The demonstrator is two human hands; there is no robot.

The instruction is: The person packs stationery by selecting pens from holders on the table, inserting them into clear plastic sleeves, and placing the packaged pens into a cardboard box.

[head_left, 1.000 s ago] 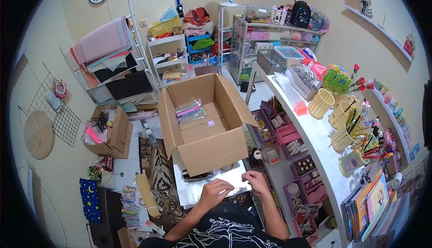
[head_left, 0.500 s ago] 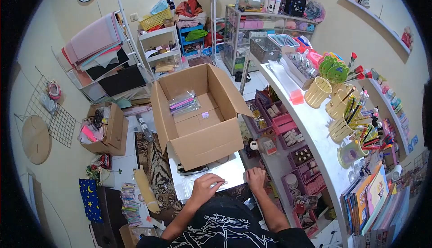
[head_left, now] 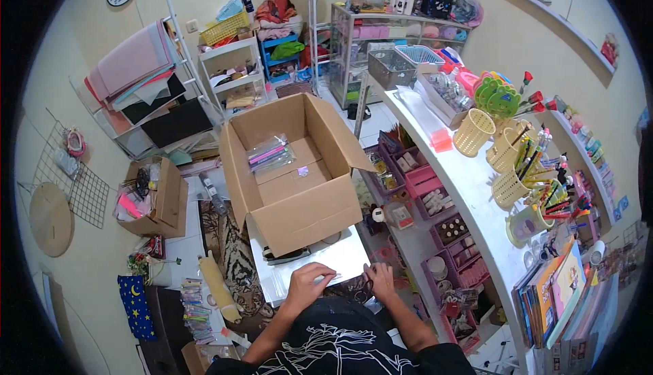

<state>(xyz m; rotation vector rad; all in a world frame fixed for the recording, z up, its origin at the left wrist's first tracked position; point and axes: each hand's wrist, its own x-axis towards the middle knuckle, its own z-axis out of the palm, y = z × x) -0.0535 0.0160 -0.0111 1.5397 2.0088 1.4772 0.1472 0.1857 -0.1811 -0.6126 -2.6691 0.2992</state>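
Note:
An open cardboard box (head_left: 306,216) stands on a white surface (head_left: 350,256) in front of me. Inside it lie a clear packet of pink and purple pens (head_left: 269,155) and a small shiny square (head_left: 303,170). My left hand (head_left: 311,285) is at the front edge of the white surface, its thumb and fingers pinched on something too small to make out. To its right, my right hand (head_left: 379,279) is curled beside the surface's corner, with what looks like dark scissor handles at its fingers. A dark object (head_left: 286,256) lies partly under the box.
On the right runs a long white counter (head_left: 454,181) with woven cups (head_left: 474,133) and books (head_left: 564,286); purple baskets (head_left: 451,229) sit below. Left are a smaller filled carton (head_left: 168,198), a yellow roll (head_left: 219,289) and pen packets (head_left: 196,312).
The whole view has shifted, so the box and room appear further left. My right hand has lowered beside the white surface, and a dark looped item now shows at it.

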